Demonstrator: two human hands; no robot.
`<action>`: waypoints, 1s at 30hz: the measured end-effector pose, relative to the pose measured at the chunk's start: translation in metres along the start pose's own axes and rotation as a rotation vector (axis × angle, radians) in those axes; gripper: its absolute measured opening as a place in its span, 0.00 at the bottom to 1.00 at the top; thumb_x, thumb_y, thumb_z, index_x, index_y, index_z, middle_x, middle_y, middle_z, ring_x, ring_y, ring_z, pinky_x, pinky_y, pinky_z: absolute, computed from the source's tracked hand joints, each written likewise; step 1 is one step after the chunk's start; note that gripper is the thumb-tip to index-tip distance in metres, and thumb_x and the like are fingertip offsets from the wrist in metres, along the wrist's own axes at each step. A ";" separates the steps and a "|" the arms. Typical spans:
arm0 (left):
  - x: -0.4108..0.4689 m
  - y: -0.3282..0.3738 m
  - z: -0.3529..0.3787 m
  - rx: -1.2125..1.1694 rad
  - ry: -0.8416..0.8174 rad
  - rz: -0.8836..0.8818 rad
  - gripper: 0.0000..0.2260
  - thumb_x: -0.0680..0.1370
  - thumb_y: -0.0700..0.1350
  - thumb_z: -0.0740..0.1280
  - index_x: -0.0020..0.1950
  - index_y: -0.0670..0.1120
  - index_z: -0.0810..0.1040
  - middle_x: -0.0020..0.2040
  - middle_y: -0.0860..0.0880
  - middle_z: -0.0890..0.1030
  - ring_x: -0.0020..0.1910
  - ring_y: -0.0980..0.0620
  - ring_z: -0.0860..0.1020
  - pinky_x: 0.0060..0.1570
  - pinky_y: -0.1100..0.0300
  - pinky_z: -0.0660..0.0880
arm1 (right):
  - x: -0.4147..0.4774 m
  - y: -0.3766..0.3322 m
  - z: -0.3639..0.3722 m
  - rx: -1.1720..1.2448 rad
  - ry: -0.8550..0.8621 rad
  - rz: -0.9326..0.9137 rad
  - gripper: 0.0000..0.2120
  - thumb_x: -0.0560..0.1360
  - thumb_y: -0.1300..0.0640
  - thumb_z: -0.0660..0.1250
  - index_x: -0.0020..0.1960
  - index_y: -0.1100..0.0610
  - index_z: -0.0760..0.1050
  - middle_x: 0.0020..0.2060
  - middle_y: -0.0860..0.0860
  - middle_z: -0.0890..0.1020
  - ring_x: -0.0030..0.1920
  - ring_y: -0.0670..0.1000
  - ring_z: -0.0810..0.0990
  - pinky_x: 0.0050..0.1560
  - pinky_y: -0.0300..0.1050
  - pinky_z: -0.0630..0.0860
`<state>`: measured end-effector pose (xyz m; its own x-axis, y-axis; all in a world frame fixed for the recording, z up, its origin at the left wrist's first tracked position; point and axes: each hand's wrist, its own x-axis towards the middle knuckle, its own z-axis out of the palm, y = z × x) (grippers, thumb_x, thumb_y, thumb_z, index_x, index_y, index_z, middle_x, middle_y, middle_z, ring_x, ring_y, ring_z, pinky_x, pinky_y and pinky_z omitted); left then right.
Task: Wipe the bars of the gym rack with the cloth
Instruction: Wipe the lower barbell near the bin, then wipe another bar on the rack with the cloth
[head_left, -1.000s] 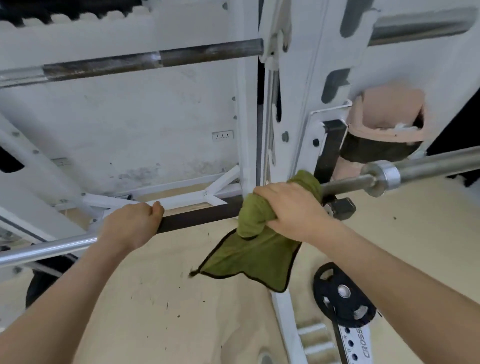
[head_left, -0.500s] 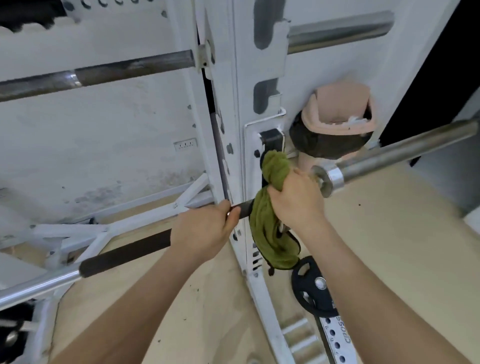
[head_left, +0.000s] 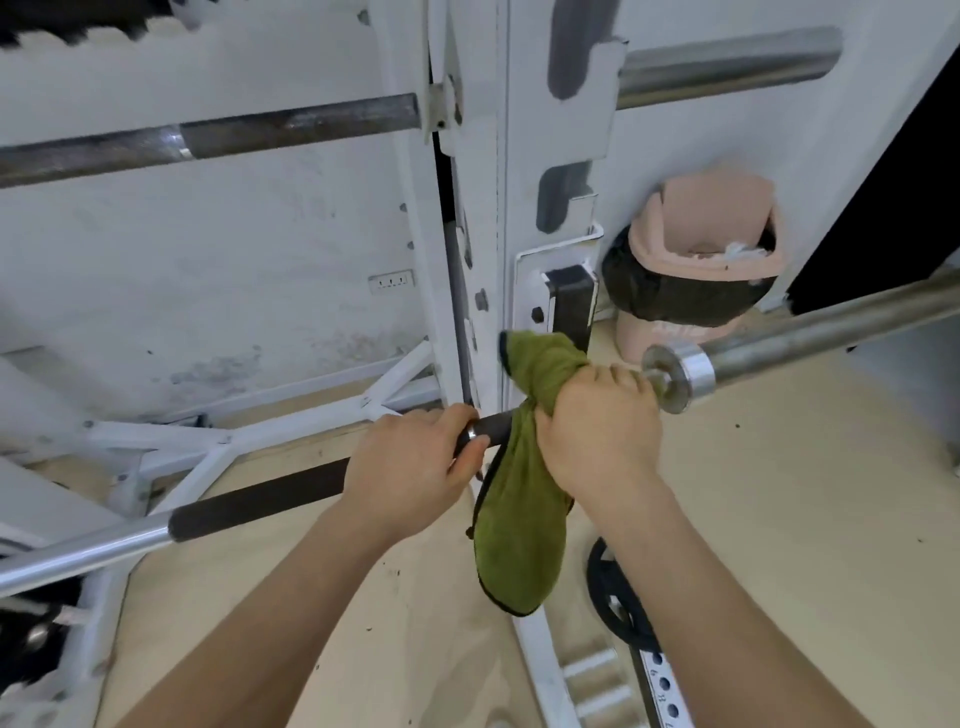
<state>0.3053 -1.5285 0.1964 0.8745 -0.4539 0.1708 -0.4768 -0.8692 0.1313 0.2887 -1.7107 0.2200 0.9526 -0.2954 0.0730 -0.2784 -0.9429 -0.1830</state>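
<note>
A barbell (head_left: 260, 496) runs from lower left to upper right across the white gym rack upright (head_left: 485, 218). My left hand (head_left: 410, 467) is shut around its dark grip section just left of the upright. My right hand (head_left: 597, 431) holds a green cloth (head_left: 524, 530) wrapped around the bar beside the chrome collar (head_left: 680, 371). The cloth's loose end hangs below the bar. A second bar (head_left: 208, 137) lies higher on the rack.
A pink bin (head_left: 711, 244) with a black liner stands behind the rack on the right. A black weight plate (head_left: 613, 603) leans on the rack's foot. White base struts (head_left: 218, 441) cross the beige floor at left.
The view has shifted right along the barbell. Both hands slid right; the cloth went from the bar's middle to right beside the collar, and my left hand now grips near the upright.
</note>
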 end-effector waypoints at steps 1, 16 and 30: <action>0.001 0.000 -0.001 -0.015 0.003 0.000 0.12 0.80 0.57 0.54 0.50 0.53 0.73 0.38 0.54 0.78 0.38 0.49 0.76 0.39 0.54 0.71 | -0.008 -0.013 0.002 -0.024 -0.009 -0.042 0.16 0.69 0.51 0.70 0.48 0.64 0.79 0.45 0.61 0.82 0.50 0.61 0.79 0.55 0.53 0.72; -0.115 -0.098 -0.051 -0.037 -0.003 -0.225 0.12 0.74 0.47 0.63 0.57 0.52 0.75 0.50 0.55 0.78 0.50 0.51 0.76 0.57 0.57 0.68 | -0.074 -0.165 0.030 0.411 -0.068 -0.467 0.08 0.73 0.50 0.61 0.36 0.48 0.69 0.32 0.44 0.77 0.38 0.51 0.78 0.54 0.49 0.70; -0.282 -0.233 -0.135 -0.936 0.243 -0.602 0.14 0.68 0.63 0.71 0.46 0.56 0.80 0.29 0.54 0.72 0.30 0.55 0.70 0.35 0.54 0.70 | -0.163 -0.384 -0.019 1.641 -0.681 0.005 0.06 0.73 0.55 0.71 0.49 0.55 0.78 0.34 0.48 0.78 0.35 0.48 0.77 0.42 0.47 0.75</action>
<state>0.1575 -1.1715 0.2497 0.9920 0.1263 0.0048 0.0464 -0.3987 0.9159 0.2383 -1.3038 0.2974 0.9484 0.2147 -0.2333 -0.2901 0.2914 -0.9115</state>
